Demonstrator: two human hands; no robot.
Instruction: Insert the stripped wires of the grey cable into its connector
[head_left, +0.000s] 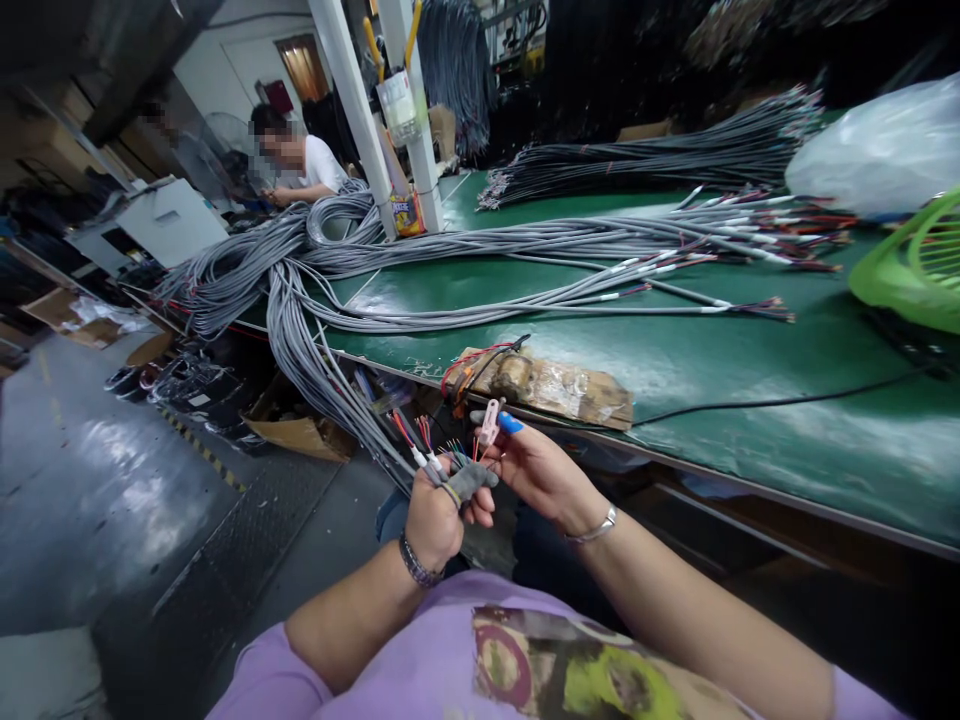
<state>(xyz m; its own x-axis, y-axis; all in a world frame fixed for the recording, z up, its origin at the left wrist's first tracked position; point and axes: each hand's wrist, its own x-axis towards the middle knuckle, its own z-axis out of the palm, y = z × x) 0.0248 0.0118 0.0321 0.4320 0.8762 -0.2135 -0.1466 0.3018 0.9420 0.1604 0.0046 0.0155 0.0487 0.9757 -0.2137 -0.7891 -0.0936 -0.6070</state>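
My left hand is closed around several grey cables, near their split ends. A grey cover sits on its thumb. Thin coloured wires fan out of the cable ends just above that hand; red ones stand to the left. My right hand pinches a small pale pink plastic piece with a slot in it, close beside the wire ends. Blue tape wraps one of its digits. Whether the piece touches a wire, I cannot tell.
A taped cardboard block with red and black leads lies at the edge of the green table. Long grey cable bundles, dark cables, a green basket and a plastic bag lie beyond. A co-worker sits far left.
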